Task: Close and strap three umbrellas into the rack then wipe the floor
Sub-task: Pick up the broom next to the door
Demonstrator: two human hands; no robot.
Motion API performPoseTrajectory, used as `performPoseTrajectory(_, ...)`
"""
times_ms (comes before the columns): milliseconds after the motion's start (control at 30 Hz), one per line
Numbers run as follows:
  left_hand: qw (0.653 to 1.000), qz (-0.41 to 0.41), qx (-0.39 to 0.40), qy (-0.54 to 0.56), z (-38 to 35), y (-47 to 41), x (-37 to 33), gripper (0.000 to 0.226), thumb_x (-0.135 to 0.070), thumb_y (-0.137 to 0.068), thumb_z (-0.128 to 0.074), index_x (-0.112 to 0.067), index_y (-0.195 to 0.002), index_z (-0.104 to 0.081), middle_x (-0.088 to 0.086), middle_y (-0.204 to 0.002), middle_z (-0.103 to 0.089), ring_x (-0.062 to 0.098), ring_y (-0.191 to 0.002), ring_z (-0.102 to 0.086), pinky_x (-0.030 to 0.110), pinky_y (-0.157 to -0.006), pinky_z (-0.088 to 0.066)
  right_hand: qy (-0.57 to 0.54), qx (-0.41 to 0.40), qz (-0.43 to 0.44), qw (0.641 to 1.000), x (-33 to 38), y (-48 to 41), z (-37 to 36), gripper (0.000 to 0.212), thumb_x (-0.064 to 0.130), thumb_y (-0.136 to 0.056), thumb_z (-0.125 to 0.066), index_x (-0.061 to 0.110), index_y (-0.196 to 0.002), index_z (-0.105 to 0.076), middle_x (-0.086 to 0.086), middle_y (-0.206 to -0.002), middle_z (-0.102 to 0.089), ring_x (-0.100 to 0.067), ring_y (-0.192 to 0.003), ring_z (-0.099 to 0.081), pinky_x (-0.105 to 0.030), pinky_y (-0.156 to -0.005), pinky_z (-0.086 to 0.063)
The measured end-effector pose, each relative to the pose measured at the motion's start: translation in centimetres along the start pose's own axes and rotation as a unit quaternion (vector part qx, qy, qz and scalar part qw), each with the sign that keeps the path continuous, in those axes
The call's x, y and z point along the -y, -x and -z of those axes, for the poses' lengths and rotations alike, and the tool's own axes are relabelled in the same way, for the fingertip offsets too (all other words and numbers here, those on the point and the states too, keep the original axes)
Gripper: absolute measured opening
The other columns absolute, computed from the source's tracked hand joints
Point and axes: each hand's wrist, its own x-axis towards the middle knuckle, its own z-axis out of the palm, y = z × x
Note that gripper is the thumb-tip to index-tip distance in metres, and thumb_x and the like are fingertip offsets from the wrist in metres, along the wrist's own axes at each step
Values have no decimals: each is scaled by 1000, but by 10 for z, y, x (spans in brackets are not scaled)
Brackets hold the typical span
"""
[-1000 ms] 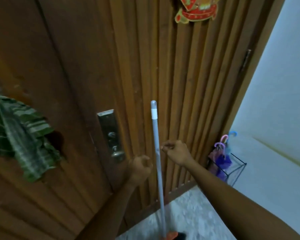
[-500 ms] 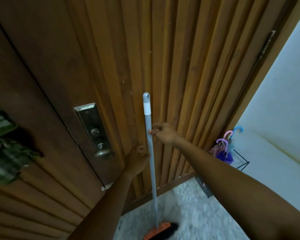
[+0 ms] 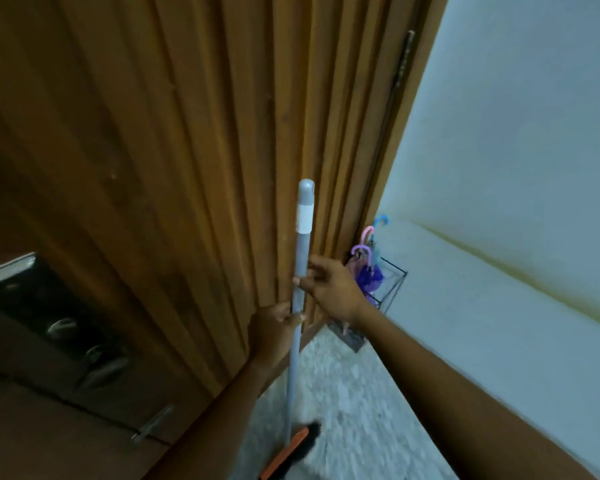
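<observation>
Both hands have now closed on the broom pole (image 3: 300, 271), which 1 second ago stood free between them in front of the wooden door (image 3: 187, 168). The left hand (image 3: 274, 327) wraps the pole from the left, and the right hand (image 3: 329, 289) pinches it just above, with thumb and fingers on the shaft. The orange broom head (image 3: 286, 452) rests on the speckled floor (image 3: 354, 393) at the bottom centre. The 3 closed umbrellas (image 3: 369, 268) already stand in the wire rack (image 3: 394, 289) at centre right. I judge the floor cleaning is about to begin.
</observation>
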Motion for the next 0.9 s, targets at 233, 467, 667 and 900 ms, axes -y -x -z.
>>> performPoseTrajectory(233,972,-76,173,141,-119,-3,-101,10,-21,-82,-73,-30,-81,-76,-1,-67,-65,10,-65,-52,33,-62,-47,9,-193,-63,979,-36,87,142,12,16,-87,-77,20,-94,-69,7,-79,-71,0,-63,-62,-24,-65,-48)
performPoseTrajectory(467,946,-143,274,96,-252,61,-202,26,-37,-84,-72,-42,-110,-73,-19,-83,-77,-4,-71,-63,38,-69,-55,8,-322,-98,942,-70,230,268,13,18,-89,-75,14,-100,-70,4,-90,-75,-11,-82,-73,-40,-68,-62)
performPoseTrajectory(667,921,-239,304,51,-369,138,-292,26,-29,-91,-69,-32,-116,-73,-16,-93,-76,5,-87,-69,34,-79,-55,40,-354,-105,928,-101,354,377,9,16,-87,-75,15,-94,-70,7,-89,-75,-6,-89,-72,-28,-81,-60)
performPoseTrajectory(900,899,-274,338,46,-483,198,-375,26,-25,-92,-69,-27,-117,-74,-15,-94,-76,6,-88,-70,33,-78,-57,89,-370,-98,920,-140,446,487,9,17,-86,-74,16,-93,-69,6,-91,-75,-6,-91,-71,-27,-81,-60)
